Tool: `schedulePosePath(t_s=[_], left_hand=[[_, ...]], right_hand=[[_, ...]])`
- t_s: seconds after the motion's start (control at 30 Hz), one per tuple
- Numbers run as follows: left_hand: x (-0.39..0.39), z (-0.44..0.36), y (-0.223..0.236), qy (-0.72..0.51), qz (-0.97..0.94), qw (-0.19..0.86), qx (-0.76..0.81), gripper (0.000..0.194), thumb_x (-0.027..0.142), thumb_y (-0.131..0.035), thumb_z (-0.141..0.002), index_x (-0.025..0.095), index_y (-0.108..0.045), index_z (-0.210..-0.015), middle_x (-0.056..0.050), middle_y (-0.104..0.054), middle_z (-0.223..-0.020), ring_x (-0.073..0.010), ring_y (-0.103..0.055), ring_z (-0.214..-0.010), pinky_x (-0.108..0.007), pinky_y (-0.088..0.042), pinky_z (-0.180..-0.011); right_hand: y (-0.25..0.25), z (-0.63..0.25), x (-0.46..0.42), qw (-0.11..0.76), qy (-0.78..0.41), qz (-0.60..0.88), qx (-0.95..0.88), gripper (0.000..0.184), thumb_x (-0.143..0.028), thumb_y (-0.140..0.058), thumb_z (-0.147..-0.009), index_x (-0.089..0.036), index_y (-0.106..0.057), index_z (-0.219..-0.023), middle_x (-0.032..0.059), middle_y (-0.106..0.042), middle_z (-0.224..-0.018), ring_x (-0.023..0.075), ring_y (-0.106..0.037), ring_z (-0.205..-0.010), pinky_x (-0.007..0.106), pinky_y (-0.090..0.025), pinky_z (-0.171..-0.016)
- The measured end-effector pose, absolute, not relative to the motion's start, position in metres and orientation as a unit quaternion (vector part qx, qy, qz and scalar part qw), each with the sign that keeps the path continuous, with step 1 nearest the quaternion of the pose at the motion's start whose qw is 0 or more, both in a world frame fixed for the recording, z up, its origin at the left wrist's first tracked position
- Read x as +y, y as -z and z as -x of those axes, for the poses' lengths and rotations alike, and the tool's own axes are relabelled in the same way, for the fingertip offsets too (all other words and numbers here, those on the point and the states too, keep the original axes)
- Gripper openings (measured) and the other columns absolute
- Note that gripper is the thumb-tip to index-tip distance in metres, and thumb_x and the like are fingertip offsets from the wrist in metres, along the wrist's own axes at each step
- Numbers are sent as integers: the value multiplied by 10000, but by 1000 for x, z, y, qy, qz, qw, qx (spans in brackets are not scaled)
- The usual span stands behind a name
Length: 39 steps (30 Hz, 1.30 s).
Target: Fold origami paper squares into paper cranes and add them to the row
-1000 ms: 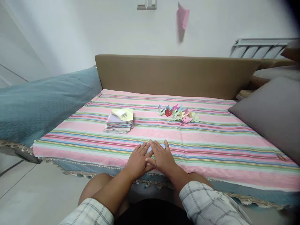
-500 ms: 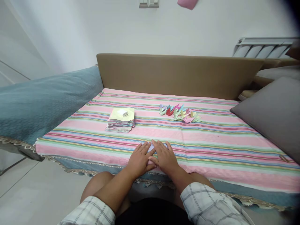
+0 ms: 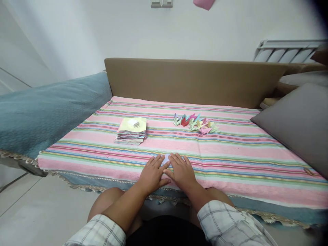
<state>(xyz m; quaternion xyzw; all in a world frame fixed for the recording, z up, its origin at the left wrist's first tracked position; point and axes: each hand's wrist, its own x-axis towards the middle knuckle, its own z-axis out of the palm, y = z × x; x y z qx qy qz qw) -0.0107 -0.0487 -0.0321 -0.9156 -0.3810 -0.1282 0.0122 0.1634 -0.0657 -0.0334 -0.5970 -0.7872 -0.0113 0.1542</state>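
Observation:
Both palms face down at the front of the striped cloth (image 3: 107, 160). My left hand (image 3: 153, 173) lies flat, its fingers stretched out. Beside it my right hand (image 3: 181, 171) is spread flat too, its thumb close to the left hand's fingers. A small piece of pale lilac paper (image 3: 166, 159) peeks out between the fingertips; most of it is hidden under the hands. Further back on the left stands a stack of square paper sheets (image 3: 131, 135) with a crumpled white scrap (image 3: 133, 123) on top. Several colourful folded paper cranes (image 3: 196, 123) sit grouped to the right of the stack.
A brown backrest (image 3: 189, 82) runs along the far side. To the left is a blue padded armrest (image 3: 56, 99), to the right a grey cushion (image 3: 299, 119). A small brownish object (image 3: 309, 172) lies near the cushion. A radiator (image 3: 287, 50) is on the wall.
My right hand has slid slightly right, away from the left, so more of the lilac paper shows between them. My left hand stays almost in place. The view has tilted slightly downward.

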Motion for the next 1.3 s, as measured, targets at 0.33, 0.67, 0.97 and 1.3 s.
schedulePosePath(t_s=[0.33,0.67,0.97,1.3], left_hand=[[-50,11,33,136,915,30,-379,716,579,-597,-729,263,-408,-1343,-116,-363,-1432,-305,-306,-1326,-480,-255,-1076],[-49,11,31,138,916,25,-377,659,568,-544,-776,265,-412,-1346,-118,-374,-1425,-302,-322,-1318,-484,-261,-1071],[-53,31,22,116,890,11,-442,688,555,-625,-713,306,-430,-1325,-57,-399,-1419,-340,-290,-1325,-570,-220,-1058],[-48,51,15,138,842,28,-521,517,545,-535,-788,249,-565,-1210,-60,-487,-1351,-321,-391,-1269,-510,-335,-1018]], right_hand=[[37,-194,-80,106,43,704,-701,782,-655,-352,-832,-82,-381,-1363,163,-304,-1449,329,-264,-1335,519,-188,-1054],[42,-180,-83,139,42,556,-819,716,-636,-267,-867,-148,-350,-1385,109,-311,-1456,263,-265,-1346,510,-134,-1091],[40,-185,-81,123,3,574,-809,709,-630,-291,-866,-151,-345,-1387,98,-312,-1458,242,-264,-1349,488,-182,-1090],[43,-185,-81,131,10,577,-806,686,-611,-330,-866,-163,-353,-1385,106,-323,-1454,254,-274,-1342,496,-190,-1085]])
